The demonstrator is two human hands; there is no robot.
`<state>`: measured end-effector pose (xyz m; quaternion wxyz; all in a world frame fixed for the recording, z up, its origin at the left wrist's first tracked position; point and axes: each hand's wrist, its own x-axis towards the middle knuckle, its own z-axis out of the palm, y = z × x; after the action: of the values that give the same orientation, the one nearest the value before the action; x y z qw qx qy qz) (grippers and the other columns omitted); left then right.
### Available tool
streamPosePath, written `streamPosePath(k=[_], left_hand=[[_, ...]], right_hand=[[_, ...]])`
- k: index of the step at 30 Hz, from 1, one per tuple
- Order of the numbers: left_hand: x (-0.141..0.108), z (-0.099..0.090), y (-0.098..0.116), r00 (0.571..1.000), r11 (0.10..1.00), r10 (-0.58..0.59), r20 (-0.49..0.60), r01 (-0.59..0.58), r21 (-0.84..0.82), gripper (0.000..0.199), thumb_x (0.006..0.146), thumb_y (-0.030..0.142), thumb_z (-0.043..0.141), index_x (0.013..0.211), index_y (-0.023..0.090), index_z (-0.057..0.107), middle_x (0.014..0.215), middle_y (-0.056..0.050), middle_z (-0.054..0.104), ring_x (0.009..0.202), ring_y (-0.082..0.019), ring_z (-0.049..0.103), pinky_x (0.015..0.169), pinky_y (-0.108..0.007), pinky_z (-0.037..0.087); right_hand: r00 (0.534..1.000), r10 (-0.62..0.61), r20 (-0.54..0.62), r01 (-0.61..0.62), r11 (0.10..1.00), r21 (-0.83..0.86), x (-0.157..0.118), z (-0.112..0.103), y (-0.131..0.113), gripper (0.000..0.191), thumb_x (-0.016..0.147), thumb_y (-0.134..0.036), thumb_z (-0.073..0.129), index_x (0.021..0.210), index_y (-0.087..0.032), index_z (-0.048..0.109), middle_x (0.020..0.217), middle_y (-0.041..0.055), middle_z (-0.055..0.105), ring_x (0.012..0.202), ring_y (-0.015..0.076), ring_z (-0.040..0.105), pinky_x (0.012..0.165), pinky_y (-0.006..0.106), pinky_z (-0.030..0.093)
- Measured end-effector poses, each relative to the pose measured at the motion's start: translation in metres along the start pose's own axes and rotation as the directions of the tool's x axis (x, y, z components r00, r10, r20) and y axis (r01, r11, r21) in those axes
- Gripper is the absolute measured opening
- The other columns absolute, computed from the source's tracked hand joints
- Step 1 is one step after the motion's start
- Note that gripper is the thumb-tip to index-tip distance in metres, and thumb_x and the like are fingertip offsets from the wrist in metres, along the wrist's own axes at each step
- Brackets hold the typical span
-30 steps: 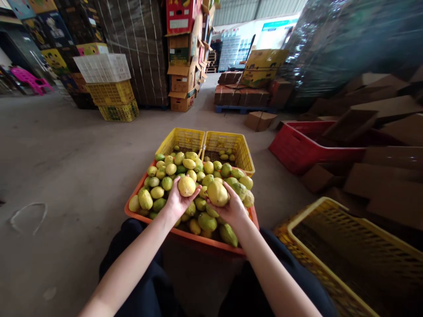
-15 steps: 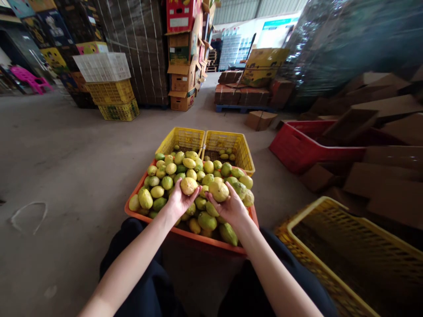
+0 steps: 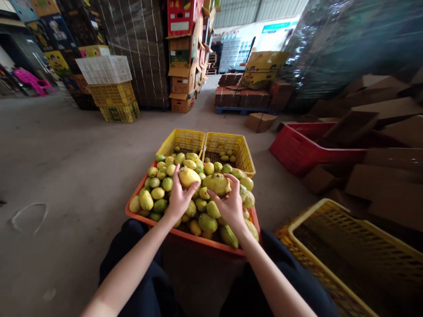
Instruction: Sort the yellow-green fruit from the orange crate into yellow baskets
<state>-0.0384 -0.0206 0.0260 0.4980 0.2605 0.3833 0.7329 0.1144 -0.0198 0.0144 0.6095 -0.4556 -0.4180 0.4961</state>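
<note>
My left hand (image 3: 181, 193) is closed round a smooth yellow fruit (image 3: 189, 177), thumb on its near side and fingers at the left. In my right hand (image 3: 231, 198) is a larger greenish-yellow fruit (image 3: 216, 184), lying sideways with a dark mark on top, gripped between thumb and fingers. Both fruits are held apart, side by side, over an orange crate (image 3: 194, 241) heaped with similar lemon-like yellow and green fruits (image 3: 207, 222). The crate stands between my knees.
Beyond the orange crate are two yellow crates, the left one (image 3: 181, 135) and the right one (image 3: 231, 140), with a few fruits inside. Another yellow crate (image 3: 325, 207) stands close by my right knee. A red crate (image 3: 297, 152) and flattened cardboard (image 3: 386, 176) lie farther right.
Both hands have turned the fruits over, showing other sides. The right hand's grip has shifted, with its fingers now over the far right of its fruit. The left fruit is slightly higher.
</note>
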Motion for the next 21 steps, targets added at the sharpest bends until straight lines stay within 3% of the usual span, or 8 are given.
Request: streamPosePath(k=[1,3,5,9,13,17,21], left_hand=[[-0.003,0.001,0.002,0.999,0.999,0.031,0.013,-0.032,0.009,0.063,0.063,-0.006,0.091,0.113,0.025,0.07,0.141,-0.005,0.067,0.146,-0.023,0.054,0.109,-0.021,0.052],[-0.006,0.003,0.005,0.999,0.999,0.036,0.005,-0.036,0.018,0.057,0.061,-0.005,0.092,0.107,0.023,0.07,0.136,-0.007,0.068,0.144,-0.024,0.056,0.111,-0.023,0.05],[-0.007,0.003,0.006,1.0,1.0,0.015,-0.01,-0.015,0.022,0.049,0.063,0.003,0.095,0.101,0.022,0.07,0.129,-0.007,0.069,0.137,-0.023,0.06,0.108,-0.022,0.052],[-0.003,-0.003,0.002,0.997,0.996,0.047,0.066,-0.052,0.074,0.048,0.061,0.015,0.1,0.098,0.023,0.071,0.123,-0.006,0.069,0.132,-0.022,0.061,0.101,-0.02,0.054],[0.0,-0.007,0.003,0.986,0.991,0.057,0.16,-0.076,0.111,0.044,0.062,0.012,0.099,0.096,0.024,0.074,0.122,-0.006,0.071,0.137,-0.023,0.058,0.108,-0.023,0.051],[0.0,-0.008,0.005,0.983,0.993,0.004,0.186,-0.026,0.118,0.049,0.056,0.005,0.099,0.095,0.022,0.074,0.121,-0.008,0.073,0.14,-0.027,0.058,0.109,-0.025,0.053],[-0.001,-0.008,0.005,0.982,0.994,-0.106,0.157,0.103,0.027,0.046,0.063,0.015,0.099,0.102,0.025,0.076,0.122,-0.009,0.075,0.143,-0.029,0.058,0.108,-0.03,0.057]], right_hand=[[0.99,-0.143,-0.011,0.14,0.982,-0.123,-0.001,0.0,0.002,0.062,0.064,-0.027,0.093,0.117,-0.032,0.061,0.127,0.0041,0.066,0.129,0.0312,0.061,0.11,0.047,0.055],[0.922,-0.387,0.0,0.364,0.869,-0.335,-0.001,0.0,0.004,0.056,0.069,-0.034,0.089,0.117,-0.03,0.06,0.131,0.0088,0.065,0.133,0.0345,0.058,0.12,0.058,0.045],[0.877,-0.479,0.04,0.454,0.8,-0.392,-0.002,0.0,0.007,0.054,0.074,-0.038,0.085,0.12,-0.03,0.057,0.136,0.0114,0.064,0.136,0.0352,0.058,0.122,0.061,0.042],[0.862,-0.505,0.032,0.474,0.784,-0.4,-0.004,-0.001,0.01,0.062,0.078,-0.039,0.084,0.13,-0.03,0.051,0.139,0.0125,0.062,0.135,0.0341,0.059,0.118,0.058,0.047],[0.878,-0.479,-0.005,0.445,0.819,-0.362,-0.004,-0.001,0.01,0.066,0.075,-0.039,0.086,0.13,-0.031,0.052,0.138,0.0116,0.064,0.135,0.0336,0.06,0.119,0.057,0.047],[0.891,-0.454,-0.016,0.429,0.852,-0.3,-0.002,-0.002,0.005,0.066,0.068,-0.04,0.091,0.123,-0.031,0.056,0.136,0.0106,0.067,0.135,0.0338,0.06,0.12,0.058,0.045],[0.904,-0.428,0.003,0.413,0.871,-0.266,-0.002,-0.005,0.001,0.063,0.064,-0.037,0.095,0.117,-0.031,0.06,0.135,0.0091,0.069,0.135,0.033,0.061,0.12,0.057,0.046]])
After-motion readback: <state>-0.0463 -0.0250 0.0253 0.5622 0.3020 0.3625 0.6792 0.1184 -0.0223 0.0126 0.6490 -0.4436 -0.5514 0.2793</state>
